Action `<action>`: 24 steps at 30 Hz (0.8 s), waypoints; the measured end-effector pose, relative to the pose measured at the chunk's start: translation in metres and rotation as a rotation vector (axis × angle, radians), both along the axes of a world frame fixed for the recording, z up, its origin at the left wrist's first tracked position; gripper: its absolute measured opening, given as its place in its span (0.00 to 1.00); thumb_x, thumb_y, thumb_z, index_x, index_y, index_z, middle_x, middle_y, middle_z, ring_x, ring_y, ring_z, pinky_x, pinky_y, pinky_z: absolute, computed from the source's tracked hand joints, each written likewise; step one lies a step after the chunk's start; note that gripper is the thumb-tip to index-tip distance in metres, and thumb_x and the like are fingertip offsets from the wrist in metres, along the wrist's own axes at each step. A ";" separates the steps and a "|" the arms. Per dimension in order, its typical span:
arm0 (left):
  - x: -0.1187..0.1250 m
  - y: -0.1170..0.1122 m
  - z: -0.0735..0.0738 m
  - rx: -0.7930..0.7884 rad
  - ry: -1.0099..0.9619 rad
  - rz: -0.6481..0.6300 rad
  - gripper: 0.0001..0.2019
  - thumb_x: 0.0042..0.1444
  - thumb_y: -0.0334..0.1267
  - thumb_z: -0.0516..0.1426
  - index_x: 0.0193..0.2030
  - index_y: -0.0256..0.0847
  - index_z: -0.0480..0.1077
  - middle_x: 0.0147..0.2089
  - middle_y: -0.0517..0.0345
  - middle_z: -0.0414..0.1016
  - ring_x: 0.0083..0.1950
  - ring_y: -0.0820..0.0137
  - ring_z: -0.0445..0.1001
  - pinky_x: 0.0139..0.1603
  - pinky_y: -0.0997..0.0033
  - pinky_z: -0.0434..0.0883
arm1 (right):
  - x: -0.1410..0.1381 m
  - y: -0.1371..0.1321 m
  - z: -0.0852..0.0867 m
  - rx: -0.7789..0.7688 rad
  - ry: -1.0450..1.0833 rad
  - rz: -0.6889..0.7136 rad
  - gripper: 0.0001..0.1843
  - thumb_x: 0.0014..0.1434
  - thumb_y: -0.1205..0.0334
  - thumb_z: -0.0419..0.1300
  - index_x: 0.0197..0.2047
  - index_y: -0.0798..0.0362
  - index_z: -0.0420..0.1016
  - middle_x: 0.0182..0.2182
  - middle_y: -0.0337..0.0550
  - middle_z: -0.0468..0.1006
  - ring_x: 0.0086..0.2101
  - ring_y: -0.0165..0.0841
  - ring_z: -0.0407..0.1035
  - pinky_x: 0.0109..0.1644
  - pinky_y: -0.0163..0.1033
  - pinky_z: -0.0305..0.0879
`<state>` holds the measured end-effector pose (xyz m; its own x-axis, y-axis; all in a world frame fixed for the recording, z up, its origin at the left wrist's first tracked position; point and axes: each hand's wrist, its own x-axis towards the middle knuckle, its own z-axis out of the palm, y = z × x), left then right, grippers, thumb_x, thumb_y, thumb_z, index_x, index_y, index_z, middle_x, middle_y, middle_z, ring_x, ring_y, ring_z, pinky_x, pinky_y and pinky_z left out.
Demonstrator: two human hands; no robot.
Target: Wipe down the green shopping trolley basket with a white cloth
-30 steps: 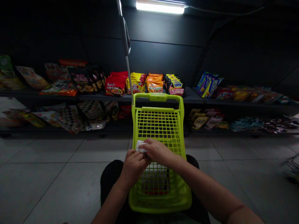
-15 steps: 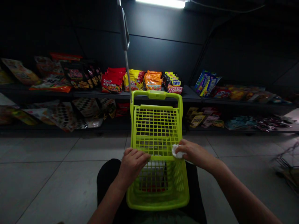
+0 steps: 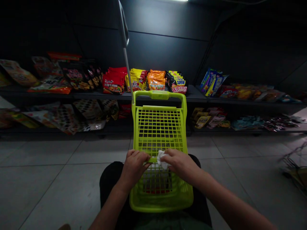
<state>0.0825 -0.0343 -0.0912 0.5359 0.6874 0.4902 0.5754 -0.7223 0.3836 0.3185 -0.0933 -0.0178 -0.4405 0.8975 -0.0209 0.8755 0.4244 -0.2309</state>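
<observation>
While the right hand (image 3: 178,164) pinches a white cloth (image 3: 162,159) against a lime-green basket (image 3: 158,95), the left hand (image 3: 133,169) curls over the same bar

Both hands sit low in the view, side by side on the crossbar of the basket's grid, just above the person's dark-clothed legs (image 3: 109,188). The right hand's fingers (image 3: 171,156) are closed on the crumpled cloth, which pokes out between the hands and hangs slightly below the bar. The left hand's fingers (image 3: 136,156) bend over the bar, touching plastic and not the cloth, though the two hands nearly meet around it.

The basket stands upright in front of the person, with one plastic handle at its far end. A single metal pole (image 3: 126,67) rises beside the far left corner and is cut off by the top of the frame.

Beyond it, two tiers of dark shelves (image 3: 100,95) hold snack packets. Four stacks stand together in the middle of the upper shelf (image 3: 153,95): red (image 3: 114,81), yellow (image 3: 135,80), orange (image 3: 155,80) and black (image 3: 176,81). Only 1袋半 can be read, on a label in the black stack; the other writing is Chinese and too small or dim to make out. At lower right, a tangle of wire (image 3: 294,163) is dark and cut off by the frame.
</observation>
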 end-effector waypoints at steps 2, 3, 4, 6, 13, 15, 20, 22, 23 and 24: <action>0.001 0.000 0.000 0.002 0.001 -0.004 0.10 0.54 0.30 0.65 0.39 0.45 0.70 0.35 0.64 0.77 0.39 0.67 0.74 0.49 0.62 0.60 | 0.030 -0.006 0.004 -0.036 -0.033 -0.065 0.21 0.57 0.76 0.61 0.50 0.45 0.76 0.44 0.41 0.75 0.43 0.36 0.72 0.43 0.38 0.65; 0.001 0.000 -0.001 0.005 0.003 -0.005 0.10 0.54 0.30 0.66 0.39 0.45 0.70 0.35 0.64 0.77 0.39 0.67 0.74 0.49 0.62 0.60 | 0.043 -0.009 0.006 -0.050 -0.051 -0.090 0.21 0.56 0.76 0.61 0.49 0.45 0.76 0.44 0.41 0.76 0.42 0.36 0.72 0.42 0.37 0.65; 0.001 0.001 -0.001 0.007 0.002 -0.007 0.10 0.54 0.30 0.66 0.38 0.44 0.69 0.35 0.64 0.77 0.39 0.67 0.74 0.50 0.62 0.59 | 0.054 -0.012 0.008 -0.059 -0.070 -0.114 0.20 0.55 0.77 0.61 0.48 0.45 0.77 0.43 0.41 0.76 0.42 0.35 0.72 0.41 0.37 0.64; 0.001 0.001 -0.001 0.010 0.000 -0.014 0.10 0.54 0.30 0.66 0.37 0.44 0.69 0.34 0.65 0.77 0.38 0.67 0.74 0.50 0.62 0.59 | 0.065 -0.015 0.011 -0.064 -0.109 -0.143 0.19 0.55 0.76 0.62 0.45 0.46 0.78 0.42 0.41 0.76 0.41 0.35 0.72 0.40 0.36 0.64; 0.002 0.002 0.001 -0.008 0.049 0.001 0.08 0.55 0.29 0.64 0.34 0.43 0.68 0.32 0.65 0.74 0.37 0.67 0.73 0.48 0.63 0.59 | -0.007 0.000 -0.010 0.071 -0.064 0.056 0.13 0.62 0.66 0.61 0.51 0.47 0.74 0.44 0.42 0.76 0.41 0.36 0.71 0.39 0.38 0.64; 0.003 0.002 0.002 -0.024 0.095 0.019 0.09 0.54 0.29 0.64 0.32 0.43 0.67 0.30 0.65 0.73 0.36 0.67 0.72 0.47 0.63 0.59 | -0.028 0.005 -0.020 0.128 -0.047 0.093 0.11 0.65 0.63 0.59 0.50 0.49 0.74 0.44 0.43 0.76 0.42 0.37 0.70 0.40 0.39 0.65; 0.003 0.002 0.002 -0.056 0.074 0.017 0.09 0.54 0.30 0.65 0.34 0.43 0.68 0.33 0.65 0.75 0.38 0.67 0.73 0.49 0.63 0.59 | -0.008 0.001 -0.023 0.097 0.016 0.063 0.15 0.62 0.67 0.61 0.51 0.46 0.75 0.46 0.43 0.76 0.44 0.36 0.70 0.44 0.39 0.65; 0.003 0.002 0.000 -0.058 0.053 0.011 0.09 0.54 0.31 0.65 0.34 0.43 0.69 0.33 0.65 0.76 0.39 0.67 0.74 0.49 0.63 0.58 | 0.016 -0.006 -0.016 0.046 0.021 -0.005 0.17 0.59 0.72 0.62 0.49 0.46 0.76 0.45 0.42 0.76 0.44 0.35 0.71 0.44 0.37 0.65; 0.003 0.002 -0.001 -0.056 0.046 0.011 0.09 0.54 0.31 0.66 0.35 0.43 0.69 0.34 0.65 0.76 0.39 0.68 0.74 0.50 0.63 0.58 | 0.027 -0.011 -0.012 0.021 0.013 -0.048 0.17 0.57 0.74 0.62 0.48 0.46 0.77 0.44 0.42 0.76 0.44 0.35 0.71 0.44 0.37 0.65; 0.003 0.002 -0.001 -0.055 0.040 0.010 0.09 0.54 0.31 0.66 0.35 0.43 0.69 0.34 0.65 0.76 0.39 0.68 0.74 0.50 0.63 0.58 | 0.035 -0.014 -0.009 0.001 0.001 -0.091 0.18 0.56 0.75 0.61 0.47 0.47 0.77 0.43 0.41 0.77 0.43 0.34 0.72 0.43 0.36 0.65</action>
<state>0.0854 -0.0320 -0.0927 0.5467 0.7184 0.4302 0.5984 -0.6946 0.3994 0.3537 -0.1076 -0.0264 -0.3572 0.9338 -0.0194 0.9104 0.3434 -0.2310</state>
